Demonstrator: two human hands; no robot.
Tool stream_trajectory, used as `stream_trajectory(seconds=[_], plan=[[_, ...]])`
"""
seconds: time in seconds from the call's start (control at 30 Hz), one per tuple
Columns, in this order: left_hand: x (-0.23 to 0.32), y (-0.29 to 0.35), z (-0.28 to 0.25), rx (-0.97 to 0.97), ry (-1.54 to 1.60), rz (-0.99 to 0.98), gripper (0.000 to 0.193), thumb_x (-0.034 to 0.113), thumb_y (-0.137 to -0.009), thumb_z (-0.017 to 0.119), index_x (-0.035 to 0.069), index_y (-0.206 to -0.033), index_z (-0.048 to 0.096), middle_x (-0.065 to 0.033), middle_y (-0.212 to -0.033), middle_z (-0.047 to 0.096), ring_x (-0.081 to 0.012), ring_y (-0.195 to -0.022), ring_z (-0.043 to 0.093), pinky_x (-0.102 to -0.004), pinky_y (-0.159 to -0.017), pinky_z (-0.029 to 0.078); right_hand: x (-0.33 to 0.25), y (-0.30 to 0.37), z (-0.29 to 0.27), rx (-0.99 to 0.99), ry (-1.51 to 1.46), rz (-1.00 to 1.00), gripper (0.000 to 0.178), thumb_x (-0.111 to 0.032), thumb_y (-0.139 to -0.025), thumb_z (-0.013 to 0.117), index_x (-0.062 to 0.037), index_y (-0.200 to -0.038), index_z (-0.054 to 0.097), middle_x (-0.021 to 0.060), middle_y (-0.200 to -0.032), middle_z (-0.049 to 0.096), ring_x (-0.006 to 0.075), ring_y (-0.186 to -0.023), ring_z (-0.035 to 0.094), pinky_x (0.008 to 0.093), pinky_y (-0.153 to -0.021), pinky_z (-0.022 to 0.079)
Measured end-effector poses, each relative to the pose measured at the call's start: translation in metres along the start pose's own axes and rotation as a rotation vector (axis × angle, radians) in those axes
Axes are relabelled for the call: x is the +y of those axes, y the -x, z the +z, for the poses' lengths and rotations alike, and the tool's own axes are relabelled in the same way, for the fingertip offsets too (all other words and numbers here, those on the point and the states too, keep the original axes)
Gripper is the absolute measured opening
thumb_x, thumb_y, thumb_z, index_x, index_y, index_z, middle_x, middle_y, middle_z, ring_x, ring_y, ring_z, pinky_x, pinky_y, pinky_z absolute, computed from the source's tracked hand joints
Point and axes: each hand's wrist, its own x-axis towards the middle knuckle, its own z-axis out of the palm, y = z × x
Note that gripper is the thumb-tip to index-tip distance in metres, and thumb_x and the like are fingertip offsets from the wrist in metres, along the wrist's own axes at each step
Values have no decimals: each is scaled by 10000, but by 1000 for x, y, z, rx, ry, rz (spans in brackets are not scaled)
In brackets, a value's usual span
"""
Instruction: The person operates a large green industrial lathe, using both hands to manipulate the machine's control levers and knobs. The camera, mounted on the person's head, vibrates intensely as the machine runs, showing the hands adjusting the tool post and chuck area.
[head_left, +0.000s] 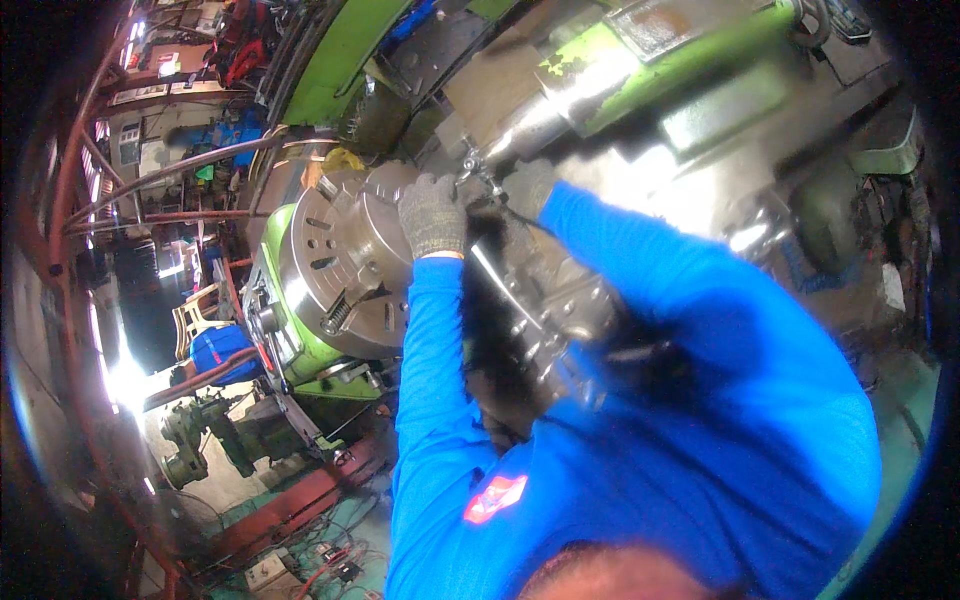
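Gloved hands meet at a lathe: the left hand (432, 215), in a speckled grey knit glove, rests with its fingers curled against the rim of the round grey steel chuck (345, 262), while the right hand (528, 190), also gloved and partly blurred, closes around a small dark metal clamp-like tool (478, 170) just beside the chuck's upper edge; how tight that hold is cannot be told. Both arms wear bright blue long sleeves (700, 330), and a red and white diamond-shaped patch (495, 497) sits low on the left sleeve, nearest the camera. Between the forearms lies a grey, greasy metal tool-post block (560, 300) studded with bolt heads. The chuck is a thick disc with slotted jaws and a coiled spring showing at its lower face, mounted on the bright green lathe headstock (300, 350). Beyond, a shiny steel shaft (540, 115) runs up toward a green machine housing bearing a worn rectangular plate (665, 25), its marks too blurred to make out. Far left, rust-red curved pipes (90, 170) frame a cluttered workshop, with a blue container (215, 350) and a small white rectangular box (265, 572) on the floor.
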Motion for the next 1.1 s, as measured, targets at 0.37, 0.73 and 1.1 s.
stream_trajectory(seconds=[0.37, 0.73, 1.1], plan=[[0, 1, 0, 19, 40, -10, 138, 202, -804, 695, 129, -916, 731, -125, -935, 643, -349, -906, 618, -484, -798, 483, -7, 8, -27, -105, 41, 26, 483, -471, -927, 515, -98, -1112, 761, 158, -1175, 718, 319, -1125, 674, 459, -960, 523], [-2, 0, 4, 43, 30, -1, 120, 188, -797, 697, 117, -887, 732, -135, -926, 648, -354, -902, 624, -488, -793, 489, 7, -9, 8, 5, 51, -11, 345, -324, -921, 556, -90, -1094, 743, 224, -1130, 712, 347, -1053, 701, 476, -893, 555], [0, 3, 6, 81, 43, -1, 115, 164, -813, 675, 125, -903, 736, -127, -914, 648, -350, -898, 621, -488, -798, 489, 7, -5, 1, -41, -52, 7, 378, -341, -904, 576, -52, -1092, 732, 248, -1060, 709, 381, -976, 713, 479, -872, 568]])
